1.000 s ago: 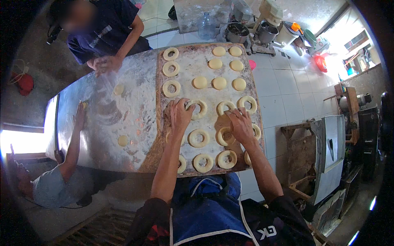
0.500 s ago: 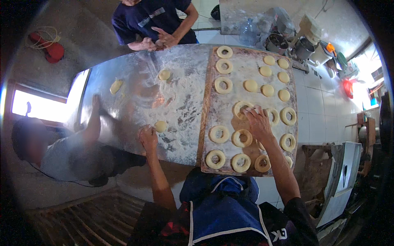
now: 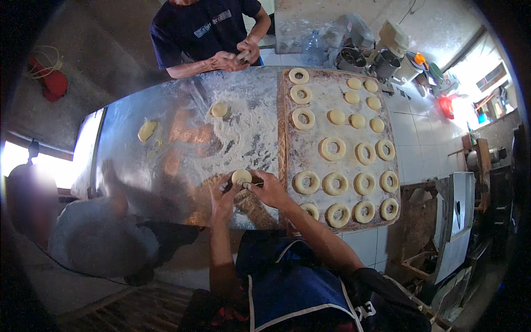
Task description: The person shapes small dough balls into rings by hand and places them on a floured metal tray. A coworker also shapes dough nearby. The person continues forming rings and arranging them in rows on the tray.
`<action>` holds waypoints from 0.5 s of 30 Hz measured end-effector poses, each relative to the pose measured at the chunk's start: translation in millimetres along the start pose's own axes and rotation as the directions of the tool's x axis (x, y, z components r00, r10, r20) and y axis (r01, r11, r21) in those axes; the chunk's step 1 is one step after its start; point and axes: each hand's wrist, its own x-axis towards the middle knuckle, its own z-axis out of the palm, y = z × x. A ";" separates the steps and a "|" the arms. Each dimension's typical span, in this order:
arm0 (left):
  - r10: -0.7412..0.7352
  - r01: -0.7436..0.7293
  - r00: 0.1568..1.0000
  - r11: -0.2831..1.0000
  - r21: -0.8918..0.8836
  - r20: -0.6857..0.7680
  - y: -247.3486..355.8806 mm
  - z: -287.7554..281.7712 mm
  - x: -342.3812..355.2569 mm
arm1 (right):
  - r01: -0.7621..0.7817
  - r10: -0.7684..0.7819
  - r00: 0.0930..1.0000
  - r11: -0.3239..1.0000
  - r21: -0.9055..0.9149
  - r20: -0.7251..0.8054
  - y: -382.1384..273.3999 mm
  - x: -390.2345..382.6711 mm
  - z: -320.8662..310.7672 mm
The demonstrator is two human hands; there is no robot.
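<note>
Near the front edge of the metal table, a small round of pale dough point(image 3: 241, 176) is held between both my hands. My left hand point(image 3: 222, 195) has its fingers closed on the dough's left side. From the right, my right hand point(image 3: 269, 190) presses thumb and fingers against it. Just right of my hands lies a floured wooden board point(image 3: 310, 145) with several dough rings point(image 3: 336, 183) in rows. Several plain dough balls point(image 3: 357, 121) sit in its far right part. Farther off on the metal table are a second dough ball point(image 3: 219, 109) and a flattened dough piece point(image 3: 146, 131).
Across the floured metal table point(image 3: 138, 177) stands a person in a dark shirt point(image 3: 202, 27), hands together at its far edge. Another person in grey point(image 3: 105, 232) is at the left side. Pots point(image 3: 351, 58) and a clear water jug point(image 3: 314, 48) stand beyond the board.
My right hand has left a dough ring on the board and moved left to the dough at my left hand. Both hands now hold that dough. The view has shifted slightly.
</note>
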 end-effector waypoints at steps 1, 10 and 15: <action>-0.015 0.015 1.000 1.000 -0.022 -0.016 2.4 1.6 -3.0 | -0.006 0.005 1.000 0.993 0.122 0.015 2.0 2.6 4.6; -0.030 0.021 0.999 0.968 0.250 0.030 -6.7 -4.9 8.6 | 0.053 -0.091 0.969 0.985 -0.167 -0.231 1.1 4.8 20.6; 0.052 -0.053 0.998 0.996 -0.073 -0.019 -38.8 -9.2 17.5 | -0.136 0.130 0.985 0.990 -0.047 -0.118 -20.4 2.6 21.7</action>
